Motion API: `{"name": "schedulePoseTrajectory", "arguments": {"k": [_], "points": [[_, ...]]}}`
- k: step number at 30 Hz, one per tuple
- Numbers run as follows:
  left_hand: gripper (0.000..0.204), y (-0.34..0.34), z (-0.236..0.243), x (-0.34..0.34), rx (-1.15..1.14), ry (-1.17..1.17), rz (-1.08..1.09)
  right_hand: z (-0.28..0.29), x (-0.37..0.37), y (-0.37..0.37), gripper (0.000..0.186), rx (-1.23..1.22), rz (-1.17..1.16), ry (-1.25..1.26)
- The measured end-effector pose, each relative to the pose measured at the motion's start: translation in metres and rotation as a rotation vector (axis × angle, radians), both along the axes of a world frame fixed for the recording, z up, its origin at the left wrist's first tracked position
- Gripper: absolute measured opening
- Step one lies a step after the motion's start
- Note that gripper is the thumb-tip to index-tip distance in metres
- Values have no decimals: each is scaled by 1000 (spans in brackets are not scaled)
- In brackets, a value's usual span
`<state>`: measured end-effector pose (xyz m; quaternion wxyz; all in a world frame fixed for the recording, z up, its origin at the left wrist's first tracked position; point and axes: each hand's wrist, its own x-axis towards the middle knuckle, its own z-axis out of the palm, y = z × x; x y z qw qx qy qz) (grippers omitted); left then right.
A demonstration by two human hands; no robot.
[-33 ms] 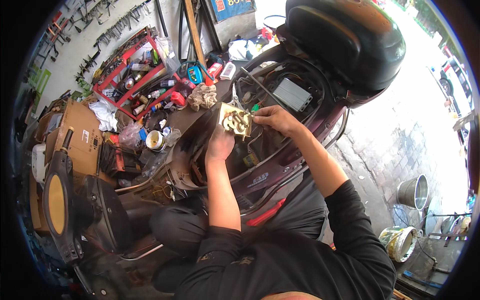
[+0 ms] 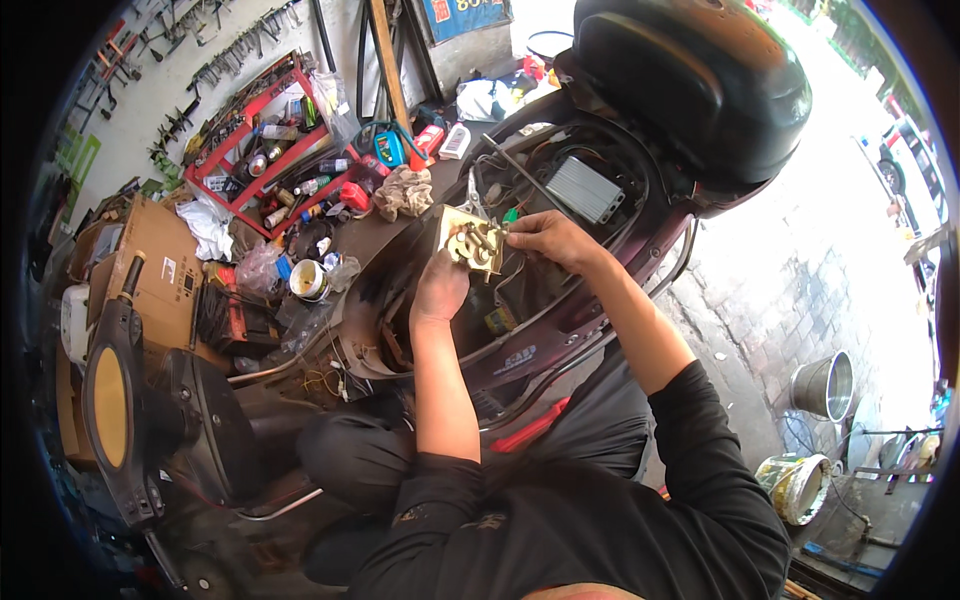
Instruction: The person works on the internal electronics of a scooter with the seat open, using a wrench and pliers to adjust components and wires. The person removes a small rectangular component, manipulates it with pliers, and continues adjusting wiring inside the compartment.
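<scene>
My left hand (image 2: 440,288) grips a brass-coloured metal mechanism (image 2: 470,243) from below, a flat plate with rounded parts and pins on it. At its right edge, the thumb and fingers of my right hand (image 2: 550,238) are pinched together; what small part they touch there is hidden. Both hands are over the open body of a dark red scooter (image 2: 600,325). Just behind the mechanism are metal pliers (image 2: 474,196), near a small green piece (image 2: 511,215). Farther back in the scooter's opening lies a silver finned box (image 2: 585,190) among dark cables.
A black top box (image 2: 690,80) rises at the scooter's rear. On the left are the handlebar and mirror (image 2: 108,408), a cardboard box (image 2: 165,270), and a red rack (image 2: 225,150) of bottles. A crumpled brown cloth (image 2: 404,192) lies behind my hands. Buckets (image 2: 823,386) stand at right.
</scene>
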<state>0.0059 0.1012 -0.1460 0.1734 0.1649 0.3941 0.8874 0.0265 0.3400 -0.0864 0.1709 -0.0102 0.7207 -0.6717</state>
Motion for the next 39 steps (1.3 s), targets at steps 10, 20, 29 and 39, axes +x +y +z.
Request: {"name": "schedulePoseTrajectory", "arguments": {"k": [10, 20, 29, 39], "points": [[68, 7, 9, 10, 121, -65, -42, -5, -10, 23, 41, -492, 44, -70], [76, 20, 12, 1, 294, -52, -209, 34, -53, -29, 36, -383, -95, 63], [63, 21, -4, 3, 547, -171, -69, 95, -47, 10, 15, -463, -363, 478], [24, 45, -22, -28, 274, -266, 201, 59, 71, 23, 64, -358, -159, -146]]}}
